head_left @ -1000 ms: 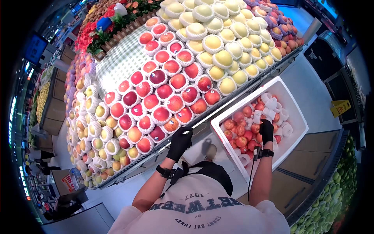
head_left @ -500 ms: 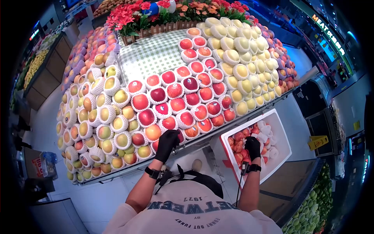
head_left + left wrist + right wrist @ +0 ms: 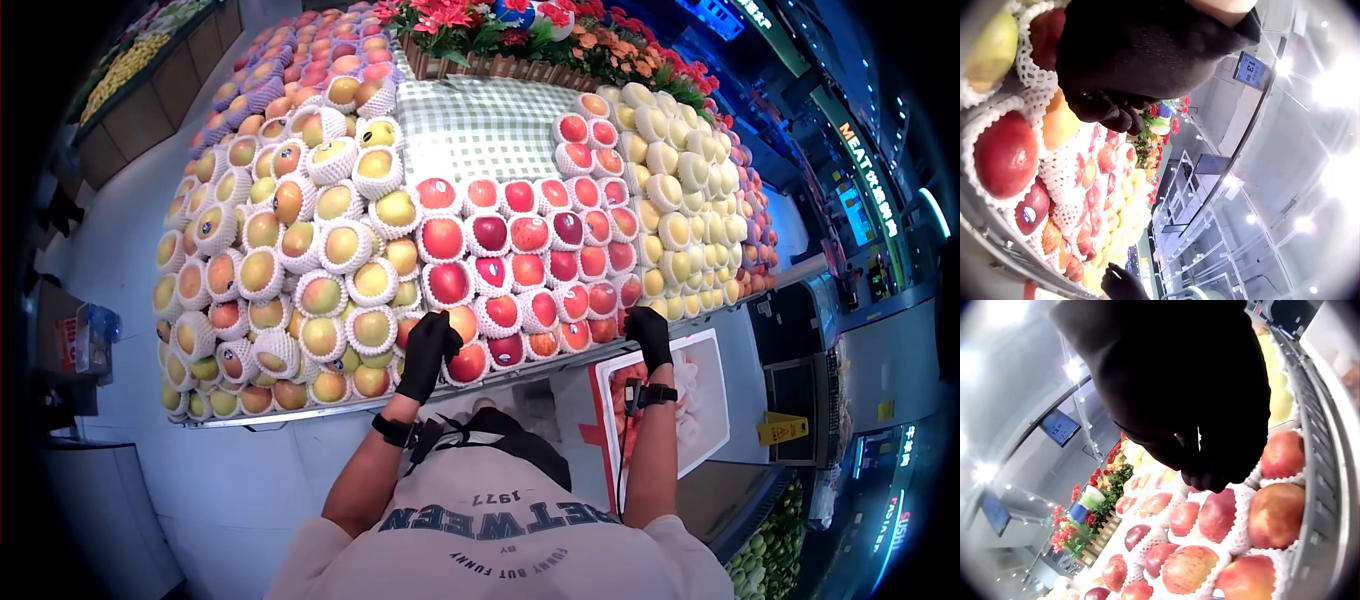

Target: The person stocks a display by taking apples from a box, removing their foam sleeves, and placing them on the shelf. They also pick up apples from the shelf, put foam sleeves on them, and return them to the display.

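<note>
Red apples [image 3: 442, 238] in white foam nets stand in rows on the display. My black-gloved left hand [image 3: 428, 355] hovers at its front edge, beside a net-wrapped red apple [image 3: 466, 362]. In the left wrist view the fingers of this hand [image 3: 1129, 62] bend loosely, with nothing seen in them. The gloved right hand [image 3: 650, 337] is over the right front end of the red rows. Its fingertips point down and close together at the apples in the right wrist view, where the hand [image 3: 1191, 387] is dark; whether they pinch anything is hidden.
A white foam box [image 3: 708, 400] of apples and loose nets stands below the display's front rail [image 3: 330, 410]. Yellow-green fruit [image 3: 350, 245] lies left of the red rows, pale yellow fruit [image 3: 690, 215] right. Behind are checked cloth [image 3: 480, 130] and flowers [image 3: 620, 50].
My right hand has risen out of the foam box to the display's front edge. The left hand stays near the front apples. The head view has swung, showing more of the fruit on the left.
</note>
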The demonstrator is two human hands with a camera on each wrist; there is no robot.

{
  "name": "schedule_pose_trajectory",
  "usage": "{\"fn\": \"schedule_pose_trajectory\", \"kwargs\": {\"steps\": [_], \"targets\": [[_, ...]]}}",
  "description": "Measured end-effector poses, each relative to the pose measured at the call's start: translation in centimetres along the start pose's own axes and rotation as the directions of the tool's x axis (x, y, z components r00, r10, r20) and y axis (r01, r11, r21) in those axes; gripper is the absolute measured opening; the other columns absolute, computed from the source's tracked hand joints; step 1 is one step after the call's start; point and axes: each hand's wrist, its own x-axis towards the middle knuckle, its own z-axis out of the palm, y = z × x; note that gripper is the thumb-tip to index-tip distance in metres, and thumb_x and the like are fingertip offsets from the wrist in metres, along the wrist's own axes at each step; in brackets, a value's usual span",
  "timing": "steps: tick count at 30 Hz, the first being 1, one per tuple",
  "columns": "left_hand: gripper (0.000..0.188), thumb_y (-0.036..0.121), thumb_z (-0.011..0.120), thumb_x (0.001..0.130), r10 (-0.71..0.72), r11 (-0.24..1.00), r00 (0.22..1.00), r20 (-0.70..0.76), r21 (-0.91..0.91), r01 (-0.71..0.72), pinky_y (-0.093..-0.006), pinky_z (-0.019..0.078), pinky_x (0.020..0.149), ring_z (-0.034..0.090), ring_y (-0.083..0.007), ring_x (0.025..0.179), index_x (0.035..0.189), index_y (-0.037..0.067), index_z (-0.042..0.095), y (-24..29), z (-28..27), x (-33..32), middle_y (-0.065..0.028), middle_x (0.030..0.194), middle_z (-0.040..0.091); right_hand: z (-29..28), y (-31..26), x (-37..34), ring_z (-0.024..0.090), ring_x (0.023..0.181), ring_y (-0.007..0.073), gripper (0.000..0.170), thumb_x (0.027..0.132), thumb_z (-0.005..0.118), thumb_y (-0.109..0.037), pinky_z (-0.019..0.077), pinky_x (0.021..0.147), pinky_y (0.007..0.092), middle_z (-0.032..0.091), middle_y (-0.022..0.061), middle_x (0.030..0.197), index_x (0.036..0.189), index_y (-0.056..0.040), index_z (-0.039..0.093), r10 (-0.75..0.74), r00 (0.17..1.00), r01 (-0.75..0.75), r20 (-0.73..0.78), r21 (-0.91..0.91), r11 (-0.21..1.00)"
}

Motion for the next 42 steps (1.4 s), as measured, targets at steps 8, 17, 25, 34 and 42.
{"fn": "schedule_pose_trajectory", "kwargs": {"steps": [8, 17, 25, 34, 42], "targets": [[0.024, 0.025, 0.043, 0.100, 0.083, 0.996, 0.987, -0.140, -0.030, -0.088, -0.0218, 0.0351, 0.047, 0.045, -0.0074, 0.050, 0.081, 0.009, 0.047, -0.5, -0.1, 0.9, -0.0021, 0.063, 0.051, 5.1, -8.2, 11.7, 0.058, 0.080, 0.0113, 0.031, 0.084, 0.067, -0.017, 0.0505, 0.066, 0.0269, 0.063, 0.0028, 0.094, 0.112, -0.0053, 0.062, -0.394, 0.916, 0.398, 0.072, -0.278, 0.874], [0.029, 0.020, 0.042, 0.099, 0.159, 0.987, 0.951, -0.263, 0.068, -0.147, -0.0220, 0.0341, 0.049, 0.043, -0.0071, 0.050, 0.073, 0.007, 0.046, 1.2, 3.4, 2.2, -0.0010, 0.061, 0.048, 12.0, -19.1, 27.0, 0.060, 0.099, 0.0400, 0.058, 0.073, 0.074, -0.030, 0.0499, 0.085, 0.0450, 0.061, 0.0266, 0.107, 0.118, 0.0006, 0.054, -0.660, 0.725, 0.561, 0.196, -0.724, 0.401], [0.031, 0.025, 0.043, 0.101, 0.186, 0.981, 0.928, -0.323, 0.119, -0.155, -0.0223, 0.0356, 0.050, 0.045, -0.0076, 0.052, 0.078, 0.006, 0.050, 0.4, 4.6, 3.1, -0.0018, 0.062, 0.050, 17.7, -22.8, 33.2, 0.060, 0.101, 0.0388, 0.078, 0.066, 0.078, -0.046, 0.0507, 0.085, 0.0466, 0.060, 0.0237, 0.111, 0.123, -0.0032, 0.045, -0.505, 0.844, 0.316, 0.183, -0.929, 0.192], [0.032, 0.028, 0.043, 0.102, 0.191, 0.981, 0.937, -0.291, 0.070, -0.179, -0.0226, 0.0370, 0.051, 0.046, -0.0075, 0.054, 0.081, 0.005, 0.051, 0.6, 4.6, 3.5, -0.0020, 0.065, 0.051, 18.9, -25.0, 31.8, 0.058, 0.104, 0.0390, 0.070, 0.058, 0.081, -0.046, 0.0493, 0.085, 0.0496, 0.056, 0.0182, 0.116, 0.112, -0.0089, 0.056, -0.444, 0.886, 0.168, 0.137, -0.985, 0.030], [0.030, 0.027, 0.045, 0.101, 0.207, 0.976, 0.951, -0.231, -0.015, -0.216, -0.0220, 0.0377, 0.050, 0.047, -0.0074, 0.054, 0.082, 0.004, 0.051, 0.9, 3.0, 3.4, -0.0024, 0.066, 0.052, 19.4, -26.2, 30.1, 0.059, 0.099, 0.0386, 0.073, 0.058, 0.081, -0.035, 0.0480, 0.085, 0.0496, 0.050, 0.0196, 0.118, 0.118, -0.0061, 0.050, -0.593, 0.790, 0.329, 0.156, -0.924, 0.195]]}}
